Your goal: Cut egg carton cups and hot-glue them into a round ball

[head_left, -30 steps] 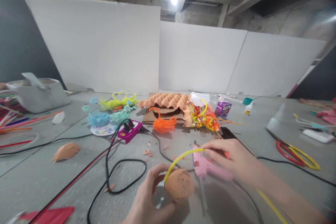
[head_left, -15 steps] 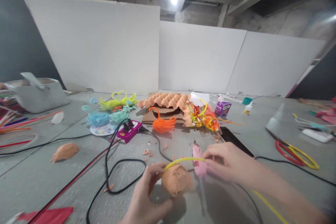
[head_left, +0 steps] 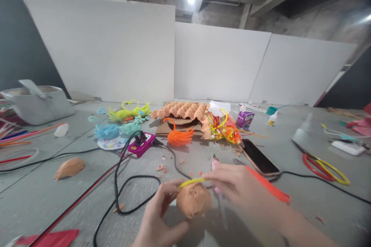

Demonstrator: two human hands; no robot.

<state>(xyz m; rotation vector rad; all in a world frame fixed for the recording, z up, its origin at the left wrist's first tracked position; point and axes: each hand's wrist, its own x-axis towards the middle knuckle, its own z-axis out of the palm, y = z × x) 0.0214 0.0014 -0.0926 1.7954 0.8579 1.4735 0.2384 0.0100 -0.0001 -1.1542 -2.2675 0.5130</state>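
Note:
My left hand [head_left: 165, 216] curls around an orange egg-carton cup [head_left: 193, 200], with its fingers also at one end of a yellow pipe cleaner [head_left: 191, 181]. The pipe cleaner lies across the top edge of the cup. My right hand [head_left: 232, 185] pinches its other end, close above the cup. Behind the right hand a pink glue gun [head_left: 215, 164] lies partly covered. A red-orange strip [head_left: 269, 185] shows beside the right wrist. An orange pipe-cleaner bundle [head_left: 180, 137] with a curled tip lies farther back.
A purple power strip [head_left: 142, 145] with black cables lies left of centre. Behind are an egg carton [head_left: 185, 110] and blue pipe-cleaner bundles [head_left: 107, 130]. To the right are a phone [head_left: 259, 156], scissors [head_left: 324, 168] and a glue bottle [head_left: 272, 119]. A carton piece [head_left: 69, 168] lies left.
My right hand has moved left toward the cup, and the pipe cleaner span between the hands is shorter and flatter. The phone and the red-orange strip show more. My left hand stays on the cup.

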